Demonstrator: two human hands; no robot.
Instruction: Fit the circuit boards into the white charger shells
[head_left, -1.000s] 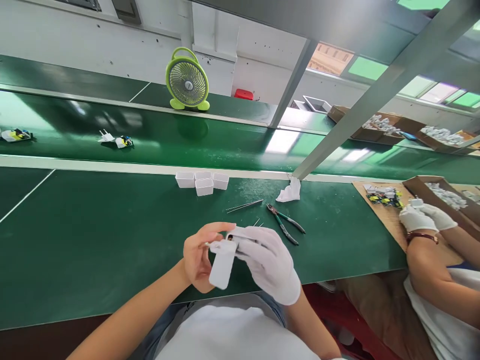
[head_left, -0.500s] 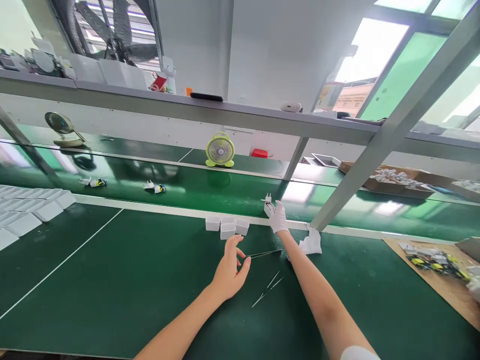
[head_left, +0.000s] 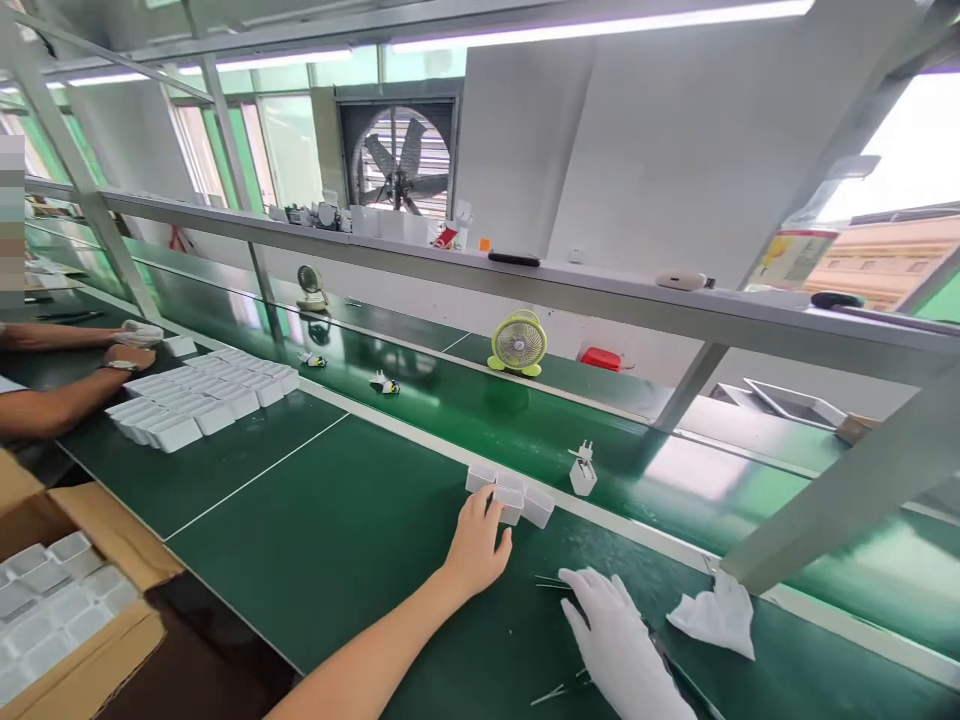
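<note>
Small white boxes clustered together on green table.

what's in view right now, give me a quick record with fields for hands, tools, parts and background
left hand: bare, open grip, fingertips at the front box of a small white cluster
right hand: white glove, open grip, over the bench
tools: tweezers by its fingertips; dark pliers partly hidden beside it
cloth: crumpled white piece, right of the pliers
beyond rail: white case, prongs up
background: lime-green fan
neighbour: another person's hands by rows of white boxes
</note>
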